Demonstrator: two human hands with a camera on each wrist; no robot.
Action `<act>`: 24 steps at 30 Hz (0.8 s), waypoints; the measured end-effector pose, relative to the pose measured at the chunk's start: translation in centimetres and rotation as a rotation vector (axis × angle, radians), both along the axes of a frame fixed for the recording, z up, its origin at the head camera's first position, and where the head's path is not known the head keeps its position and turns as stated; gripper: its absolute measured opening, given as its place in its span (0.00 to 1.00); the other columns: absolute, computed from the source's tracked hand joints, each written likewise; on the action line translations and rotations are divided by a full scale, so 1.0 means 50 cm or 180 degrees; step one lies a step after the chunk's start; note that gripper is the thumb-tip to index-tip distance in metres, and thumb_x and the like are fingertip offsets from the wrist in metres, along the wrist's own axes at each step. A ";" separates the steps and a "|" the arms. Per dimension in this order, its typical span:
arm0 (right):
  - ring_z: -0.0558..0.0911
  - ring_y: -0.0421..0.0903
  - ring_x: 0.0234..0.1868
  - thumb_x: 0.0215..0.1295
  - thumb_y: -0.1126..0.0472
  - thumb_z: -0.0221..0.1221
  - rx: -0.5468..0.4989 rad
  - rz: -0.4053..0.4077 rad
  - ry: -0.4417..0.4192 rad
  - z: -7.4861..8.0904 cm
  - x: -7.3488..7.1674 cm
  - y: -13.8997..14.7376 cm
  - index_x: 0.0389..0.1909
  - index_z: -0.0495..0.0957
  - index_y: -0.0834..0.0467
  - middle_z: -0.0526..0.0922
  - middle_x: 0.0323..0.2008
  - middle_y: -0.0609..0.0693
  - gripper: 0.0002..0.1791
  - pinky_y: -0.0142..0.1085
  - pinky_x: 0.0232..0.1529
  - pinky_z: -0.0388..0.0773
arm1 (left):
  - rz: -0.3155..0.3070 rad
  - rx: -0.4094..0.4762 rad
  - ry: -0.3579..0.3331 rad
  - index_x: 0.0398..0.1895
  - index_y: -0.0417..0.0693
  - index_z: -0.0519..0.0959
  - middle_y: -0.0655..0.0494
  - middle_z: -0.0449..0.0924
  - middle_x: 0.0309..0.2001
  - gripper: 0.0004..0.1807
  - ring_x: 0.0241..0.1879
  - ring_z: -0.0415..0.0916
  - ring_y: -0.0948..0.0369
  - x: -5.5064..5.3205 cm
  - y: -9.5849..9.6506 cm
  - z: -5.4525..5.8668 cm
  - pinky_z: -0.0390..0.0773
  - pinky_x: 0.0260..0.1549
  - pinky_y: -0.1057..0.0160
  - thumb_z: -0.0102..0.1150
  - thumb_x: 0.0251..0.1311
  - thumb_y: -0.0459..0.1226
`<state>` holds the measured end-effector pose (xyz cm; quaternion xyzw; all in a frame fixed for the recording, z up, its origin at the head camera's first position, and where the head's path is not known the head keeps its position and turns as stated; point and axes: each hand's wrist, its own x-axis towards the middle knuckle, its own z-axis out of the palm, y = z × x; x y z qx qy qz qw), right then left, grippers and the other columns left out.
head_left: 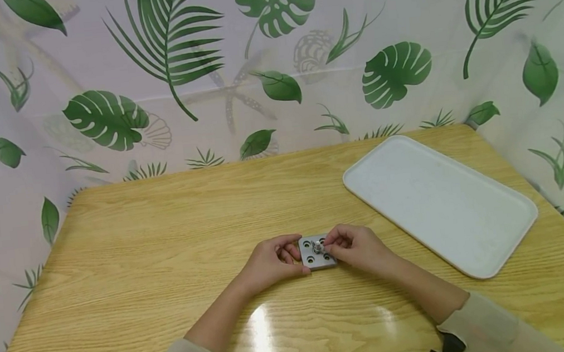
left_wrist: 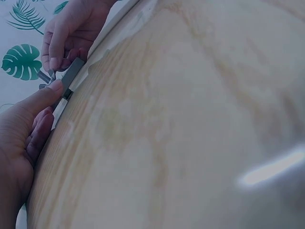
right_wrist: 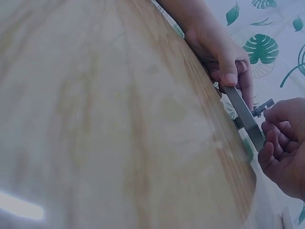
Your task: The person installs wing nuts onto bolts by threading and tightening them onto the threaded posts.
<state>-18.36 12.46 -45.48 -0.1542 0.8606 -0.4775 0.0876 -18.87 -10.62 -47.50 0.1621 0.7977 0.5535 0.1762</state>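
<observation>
A small square grey metal plate [head_left: 319, 263] with several round holes lies over the middle of the table. My left hand [head_left: 271, 259] grips its left side, thumb at the near corner and index finger at the far one. A short bolt [head_left: 318, 247] rises from the plate's middle. My right hand [head_left: 364, 249] pinches at this bolt with thumb and index finger. In the right wrist view the bolt [right_wrist: 262, 108] shows a threaded end sticking out from the plate [right_wrist: 241, 110]. The left wrist view shows the plate [left_wrist: 73, 75] edge-on, the left thumb on its near edge.
A white rectangular tray [head_left: 440, 201] lies at an angle on the right of the wooden table [head_left: 165, 225]. A leaf-printed cloth [head_left: 328, 15] hangs behind and along the sides. A small black object [head_left: 447, 347] is by the right sleeve.
</observation>
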 end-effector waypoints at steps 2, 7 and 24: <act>0.75 0.40 0.26 0.59 0.64 0.62 -0.0005 -0.0023 -0.0017 0.001 0.000 -0.001 0.33 0.79 0.61 0.79 0.26 0.48 0.04 0.28 0.26 0.73 | 0.0000 -0.0016 0.0004 0.62 0.46 0.71 0.56 0.78 0.36 0.39 0.31 0.74 0.63 -0.001 -0.001 0.000 0.74 0.31 0.70 0.75 0.43 0.41; 0.75 0.42 0.26 0.56 0.60 0.66 0.0010 -0.0136 -0.0114 0.001 -0.002 -0.004 0.34 0.79 0.61 0.79 0.26 0.48 0.10 0.29 0.27 0.73 | -0.0022 -0.0020 -0.0004 0.62 0.45 0.72 0.57 0.78 0.36 0.40 0.32 0.74 0.62 -0.003 -0.002 -0.002 0.75 0.32 0.69 0.76 0.43 0.43; 0.74 0.42 0.26 0.50 0.58 0.71 0.0040 -0.0314 -0.0237 0.003 -0.012 -0.020 0.38 0.80 0.63 0.78 0.26 0.49 0.18 0.28 0.26 0.72 | -0.0048 -0.0026 -0.0032 0.63 0.47 0.71 0.57 0.78 0.37 0.40 0.31 0.73 0.64 -0.001 -0.003 0.002 0.75 0.32 0.70 0.75 0.43 0.44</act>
